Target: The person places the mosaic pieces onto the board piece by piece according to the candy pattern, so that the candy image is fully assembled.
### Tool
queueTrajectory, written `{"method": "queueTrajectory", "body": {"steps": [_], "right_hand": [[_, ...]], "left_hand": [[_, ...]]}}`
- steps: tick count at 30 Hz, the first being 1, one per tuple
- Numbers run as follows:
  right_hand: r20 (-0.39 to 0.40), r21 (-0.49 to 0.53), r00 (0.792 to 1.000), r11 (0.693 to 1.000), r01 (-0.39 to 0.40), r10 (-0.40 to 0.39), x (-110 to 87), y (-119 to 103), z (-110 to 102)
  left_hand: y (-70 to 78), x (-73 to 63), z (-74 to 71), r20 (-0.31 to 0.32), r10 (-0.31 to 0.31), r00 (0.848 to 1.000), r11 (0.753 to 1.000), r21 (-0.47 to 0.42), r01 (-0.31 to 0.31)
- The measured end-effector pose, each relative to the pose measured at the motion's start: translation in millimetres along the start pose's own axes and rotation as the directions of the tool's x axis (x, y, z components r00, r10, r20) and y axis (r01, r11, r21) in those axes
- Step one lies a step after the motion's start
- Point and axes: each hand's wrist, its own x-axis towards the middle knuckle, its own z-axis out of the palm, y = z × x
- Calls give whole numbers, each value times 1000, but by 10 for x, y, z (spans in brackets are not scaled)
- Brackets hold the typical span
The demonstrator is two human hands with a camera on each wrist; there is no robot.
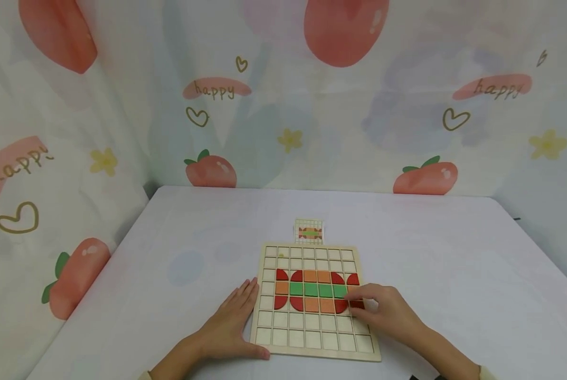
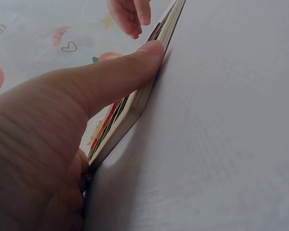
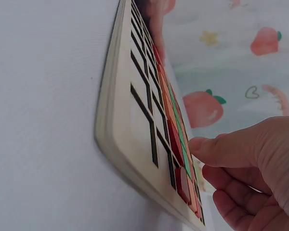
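A wooden grid board (image 1: 312, 354) lies on the table, with red quarter-round, orange and green tiles in its middle rows. My left hand (image 1: 231, 322) rests at the board's left side, fingers along the edge and thumb (image 2: 135, 67) against the front edge. Over the right-hand columns is my right hand (image 1: 383, 309), its thumb and forefinger apart near the tiles. In the right wrist view a red tile (image 3: 183, 185) sits near the board's edge, below the thumb (image 3: 212, 149). No piece shows between the right fingers; whether they touch a tile is unclear.
A small pattern card (image 1: 309, 232) with a matching candy-shaped design lies just behind the board. The white-covered table (image 1: 193, 221) is bordered by cloth walls (image 1: 274, 105) printed with fruit, hearts and flowers. A small black object (image 1: 421, 377) shows at the front edge.
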Motion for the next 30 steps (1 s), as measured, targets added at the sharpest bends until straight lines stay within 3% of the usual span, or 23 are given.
{"method": "queueTrajectory", "body": {"steps": [9,30], "right_hand": [[-48,-31,999,1000,-5,4,-185,54,-51],[-108,-62,994,998,18,-25,-181,102,-15]], "left_hand": [[-37,-25,13,-24,-1,1000,1000,1,1],[-63,-15,6,-24,-5,1000,1000,-23,5]]}}
